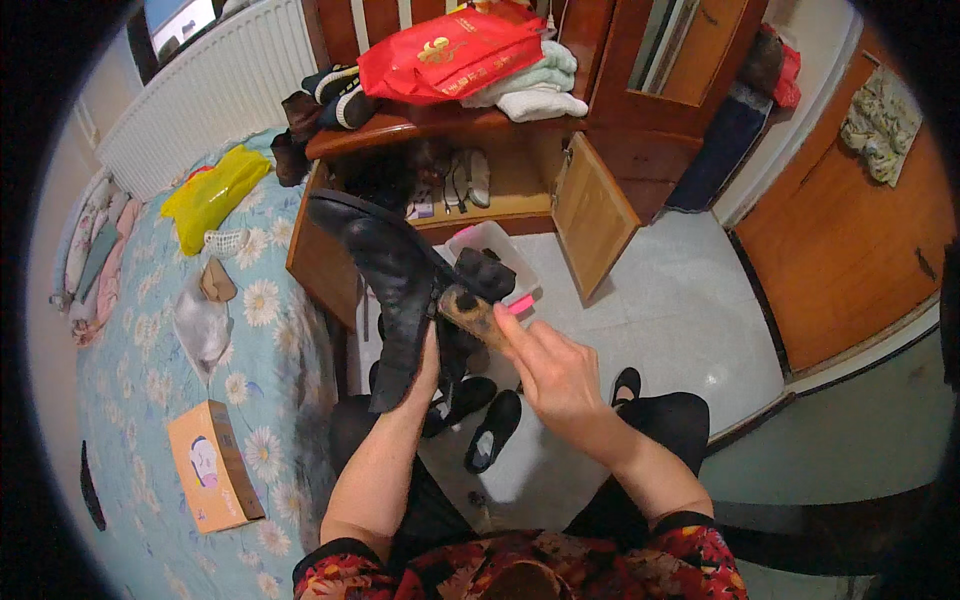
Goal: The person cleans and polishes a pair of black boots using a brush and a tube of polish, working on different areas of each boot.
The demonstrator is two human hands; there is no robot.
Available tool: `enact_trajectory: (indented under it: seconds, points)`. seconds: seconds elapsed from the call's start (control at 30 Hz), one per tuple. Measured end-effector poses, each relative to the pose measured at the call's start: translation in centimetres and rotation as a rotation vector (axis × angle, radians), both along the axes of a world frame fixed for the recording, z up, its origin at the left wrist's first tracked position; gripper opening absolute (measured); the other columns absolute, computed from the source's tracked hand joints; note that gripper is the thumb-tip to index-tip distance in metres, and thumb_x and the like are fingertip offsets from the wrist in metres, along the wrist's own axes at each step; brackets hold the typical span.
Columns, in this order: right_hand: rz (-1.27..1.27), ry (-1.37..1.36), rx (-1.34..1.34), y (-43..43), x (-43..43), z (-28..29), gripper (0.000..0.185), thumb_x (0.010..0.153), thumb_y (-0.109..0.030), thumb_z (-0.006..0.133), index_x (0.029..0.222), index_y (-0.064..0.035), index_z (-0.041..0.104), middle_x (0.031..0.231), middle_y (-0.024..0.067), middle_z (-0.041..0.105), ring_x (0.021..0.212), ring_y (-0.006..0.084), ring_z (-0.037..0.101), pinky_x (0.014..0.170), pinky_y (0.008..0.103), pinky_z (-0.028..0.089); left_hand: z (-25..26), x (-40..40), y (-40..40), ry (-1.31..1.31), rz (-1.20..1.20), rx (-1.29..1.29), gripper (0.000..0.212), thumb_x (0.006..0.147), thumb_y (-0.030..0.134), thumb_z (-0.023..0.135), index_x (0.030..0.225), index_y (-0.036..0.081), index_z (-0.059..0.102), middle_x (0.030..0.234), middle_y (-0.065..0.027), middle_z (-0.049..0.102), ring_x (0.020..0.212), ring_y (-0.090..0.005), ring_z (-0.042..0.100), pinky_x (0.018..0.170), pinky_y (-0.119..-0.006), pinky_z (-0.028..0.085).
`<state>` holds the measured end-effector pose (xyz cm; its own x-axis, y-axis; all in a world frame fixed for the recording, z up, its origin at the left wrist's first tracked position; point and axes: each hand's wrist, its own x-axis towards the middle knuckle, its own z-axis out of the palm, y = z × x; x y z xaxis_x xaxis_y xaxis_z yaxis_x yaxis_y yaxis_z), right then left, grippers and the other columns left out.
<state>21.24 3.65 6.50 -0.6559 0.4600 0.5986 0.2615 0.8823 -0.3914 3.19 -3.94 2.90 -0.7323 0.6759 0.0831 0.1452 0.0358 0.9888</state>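
A black leather boot [390, 270] is raised before me, its toe towards the upper left. My left hand [429, 360] is inside its shaft, so the fingers are hidden. My right hand [551, 367] grips a worn wooden shoe brush [472, 315], whose head is at the boot's heel side; the bristles are not visible. Just behind the brush is a dark, bunched object [484, 274] that I cannot identify for sure, over a clear plastic bin [517, 259] with pink handles on the floor. Black shoes [495, 431] lie on the floor between my legs.
An open cabinet holds shoes [469, 180]; its right door [596, 217] swings out. A red bag [454, 56] and folded towels [544, 97] lie on top. On the flowered bed [285, 375] at left are a yellow bag [214, 195], a clear plastic bag [202, 322] and an orange box [214, 469].
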Motion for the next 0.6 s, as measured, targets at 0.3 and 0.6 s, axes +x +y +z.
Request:
enact_trajectory:
  seconds: [0.3,0.6]
  points:
    - [0.004,0.190,-0.010,3.7,-0.2,1.7,0.052,0.088,-0.008,0.071,0.138,-0.0154,0.061,0.081,0.0095,0.058,0.071,0.0304,0.063,0.062,0.0399,0.052,0.5,-5.9,3.4,-0.372,-0.177,-0.661,0.032,0.097,0.019,0.064,0.122,0.000,0.059,0.114,-0.0158,0.065,0.105,-0.0287,0.061,0.092,-0.038,0.048]
    - [0.306,-0.020,0.158,0.1,-1.2,-0.6,0.051,0.083,-0.011,0.074,0.133,-0.0134,0.066,0.075,0.0078,0.053,0.067,0.0240,0.060,0.057,0.0355,0.051,-1.6,-0.5,2.1,0.063,-0.370,0.054,0.048,0.097,0.014,0.062,0.142,0.006,0.045,0.135,-0.0169,0.055,0.122,-0.0286,0.054,0.103,-0.035,0.043]
